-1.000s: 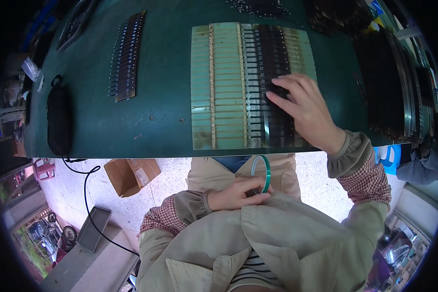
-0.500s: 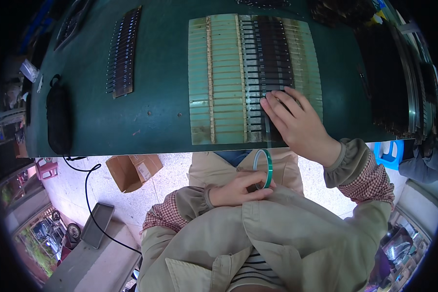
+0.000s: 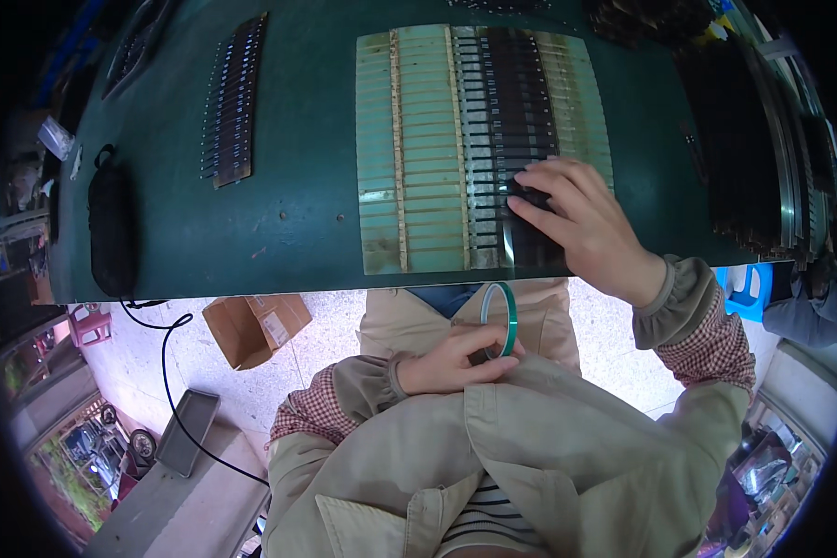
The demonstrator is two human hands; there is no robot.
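Observation:
On the green bench lies a pale green grooved board with two raised lengthwise ribs. A row of dark flat pieces with thin black leads lies across its right half. My right hand rests on the near part of this row, fingers bent and thumb apart from them. A narrow shiny band shows left of the thumb, along the dark pieces. Below the bench edge, near my lap, my left hand is closed on a roll of green tape, held upright.
A similar dark strip with leads lies at the far left, beyond a black pouch-like object with a cable. Stacked dark strips fill the right side. On the floor stand an open cardboard box and a blue stool.
My right hand has moved slightly right and toward me, its fingers now more bent. The tape roll has shifted a little left with my left hand. The board has barely moved.

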